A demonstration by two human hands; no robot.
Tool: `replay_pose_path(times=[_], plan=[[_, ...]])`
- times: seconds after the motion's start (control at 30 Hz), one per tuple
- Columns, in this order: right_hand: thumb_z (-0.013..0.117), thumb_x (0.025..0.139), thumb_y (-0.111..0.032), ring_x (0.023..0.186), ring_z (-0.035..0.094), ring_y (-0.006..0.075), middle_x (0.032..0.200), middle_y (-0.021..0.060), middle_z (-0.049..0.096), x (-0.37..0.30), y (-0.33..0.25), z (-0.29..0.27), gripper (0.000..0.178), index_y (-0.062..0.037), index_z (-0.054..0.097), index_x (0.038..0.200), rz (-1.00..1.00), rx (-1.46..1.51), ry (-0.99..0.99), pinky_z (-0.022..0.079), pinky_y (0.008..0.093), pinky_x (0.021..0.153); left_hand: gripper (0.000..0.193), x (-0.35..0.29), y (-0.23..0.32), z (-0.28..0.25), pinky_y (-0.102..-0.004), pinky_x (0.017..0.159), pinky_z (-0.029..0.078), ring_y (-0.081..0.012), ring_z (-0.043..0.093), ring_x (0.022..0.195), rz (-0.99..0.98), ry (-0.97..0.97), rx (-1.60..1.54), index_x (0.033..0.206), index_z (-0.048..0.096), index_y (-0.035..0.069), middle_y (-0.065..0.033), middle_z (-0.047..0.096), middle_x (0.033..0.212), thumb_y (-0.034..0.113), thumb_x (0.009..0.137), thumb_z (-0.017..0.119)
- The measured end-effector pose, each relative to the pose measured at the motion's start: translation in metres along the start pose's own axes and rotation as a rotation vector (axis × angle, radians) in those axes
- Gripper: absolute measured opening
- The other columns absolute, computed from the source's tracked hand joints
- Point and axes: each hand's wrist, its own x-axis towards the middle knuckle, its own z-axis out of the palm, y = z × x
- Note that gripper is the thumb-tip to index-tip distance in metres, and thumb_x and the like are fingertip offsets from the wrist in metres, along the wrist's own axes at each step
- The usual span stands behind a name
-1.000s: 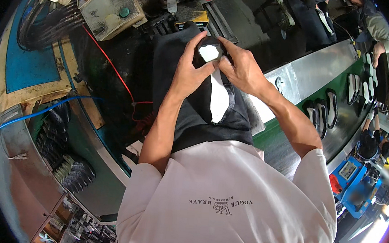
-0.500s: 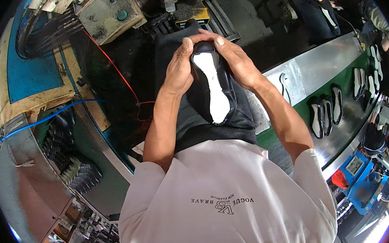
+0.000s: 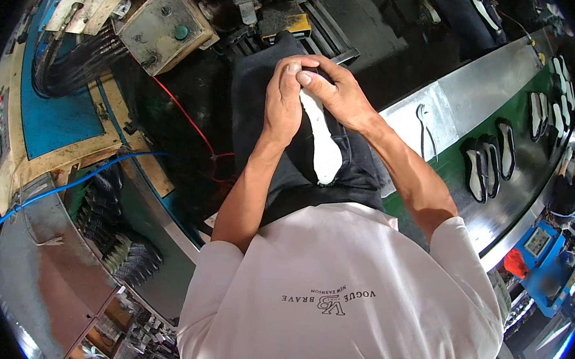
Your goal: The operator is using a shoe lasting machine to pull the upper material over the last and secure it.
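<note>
A black shoe upper with a white insole [image 3: 323, 142] facing up lies lengthwise over my dark-trousered lap. My left hand [image 3: 284, 105] wraps the far end from the left, its thumb bent over the top. From the right, my right hand [image 3: 342, 97] grips the same end, with its thumb beside the left one. The fingers of both hands meet beyond the end and hide most of it. Uncovered, the white insole's wider near end points toward my white shirt.
Pincers [image 3: 428, 131] lie on the metal ledge [image 3: 474, 79] to the right. Beyond it, several similar shoes [image 3: 481, 168] rest on a green conveyor belt [image 3: 447, 166]. A machine with a control box [image 3: 163, 38] stands far left; a red cable [image 3: 183, 112] and blue hose [image 3: 64, 185] run nearby.
Both hands have closed further over the shoe's far end, covering the part of it that showed before. My thumbs have come together on top, and the left hand has moved slightly right.
</note>
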Motion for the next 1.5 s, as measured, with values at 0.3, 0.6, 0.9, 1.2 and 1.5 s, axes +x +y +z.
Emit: replay_pose_path(times=[0.3, 0.6, 0.9, 1.2, 1.5], plan=[[0.059, 0.112, -0.041, 0.111, 0.058, 0.0129, 0.118, 0.0065, 0.067, 0.002, 0.011, -0.013, 0.049, 0.0024, 0.062, 0.135, -0.034, 0.028, -0.048, 0.049, 0.0306, 0.098, 0.049, -0.008, 0.004, -0.004, -0.0392, 0.118, 0.041, -0.0274, 0.055, 0.138, -0.033, -0.161, -0.028, 0.152, 0.051, -0.001, -0.0167, 0.059, 0.148, 0.03, 0.117, 0.04], [0.059, 0.111, -0.044, 0.118, 0.063, 0.0194, 0.125, 0.0143, 0.071, 0.007, 0.037, -0.019, 0.056, 0.0036, 0.063, 0.139, -0.028, 0.089, -0.003, 0.05, 0.0348, 0.104, 0.044, -0.006, -0.014, 0.004, -0.0429, 0.119, 0.04, -0.0321, 0.054, 0.14, 0.065, -0.167, 0.169, 0.153, 0.05, 0.001, -0.0195, 0.058, 0.148, 0.024, 0.115, 0.045], [0.059, 0.112, -0.041, 0.117, 0.062, 0.0181, 0.123, 0.0118, 0.071, 0.009, 0.032, -0.012, 0.053, 0.0036, 0.062, 0.139, 0.05, 0.01, 0.062, 0.05, 0.0344, 0.104, 0.048, 0.013, -0.012, 0.004, -0.035, 0.117, 0.041, -0.0197, 0.057, 0.131, -0.439, -0.15, -0.394, 0.14, 0.064, -0.001, -0.0107, 0.065, 0.14, 0.039, 0.116, 0.051], [0.067, 0.108, -0.036, 0.131, 0.056, 0.0183, 0.14, 0.0112, 0.062, 0.004, 0.045, -0.025, 0.059, 0.0, 0.053, 0.153, 0.127, 0.371, -0.05, 0.045, 0.0329, 0.113, 0.041, 0.015, -0.018, 0.006, -0.0324, 0.106, 0.046, -0.0183, 0.062, 0.116, -0.157, -0.126, -0.104, 0.127, 0.069, -0.001, -0.0088, 0.07, 0.122, 0.035, 0.115, 0.054], [0.069, 0.107, -0.035, 0.14, 0.053, 0.0237, 0.147, 0.0177, 0.062, 0.004, 0.059, -0.013, 0.064, 0.0012, 0.05, 0.156, 0.077, 0.068, 0.021, 0.04, 0.0351, 0.119, 0.035, 0.005, -0.045, 0.002, -0.0323, 0.104, 0.048, -0.0181, 0.062, 0.114, -0.255, -0.024, -0.081, 0.126, 0.068, -0.001, -0.0091, 0.07, 0.12, 0.029, 0.114, 0.054]])
